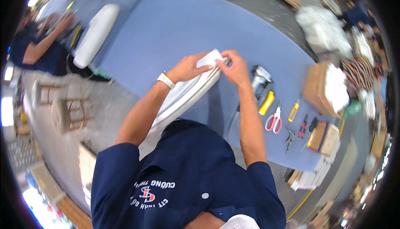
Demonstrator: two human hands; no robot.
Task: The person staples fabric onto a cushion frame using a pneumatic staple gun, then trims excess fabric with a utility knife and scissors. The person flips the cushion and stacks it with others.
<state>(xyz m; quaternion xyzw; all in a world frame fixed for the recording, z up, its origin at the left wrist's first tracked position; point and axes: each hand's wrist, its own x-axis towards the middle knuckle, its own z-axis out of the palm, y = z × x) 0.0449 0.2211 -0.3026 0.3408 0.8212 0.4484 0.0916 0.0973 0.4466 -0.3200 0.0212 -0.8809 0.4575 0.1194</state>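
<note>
A long, narrow white padded piece [186, 100] lies slantwise in front of my body, its far end over the blue table. At that end my left hand [191, 67] is closed on a white fabric flap [213, 57], its thumb lying across the top. A watch [166, 80] is on that wrist. My right hand [235, 68] pinches the tip of the same piece from the other side, thumb and fingers pressed together at the edge. The underside of the grip is hidden.
On the blue table [175, 24], right of me, lie a staple gun [261, 76], a yellow-handled tool [267, 103], red-handled scissors [273, 123], a screwdriver [294, 111], pliers [303, 127] and a cardboard box [317, 85]. At the left a co-worker [35, 54] sits near another white padded piece [97, 35].
</note>
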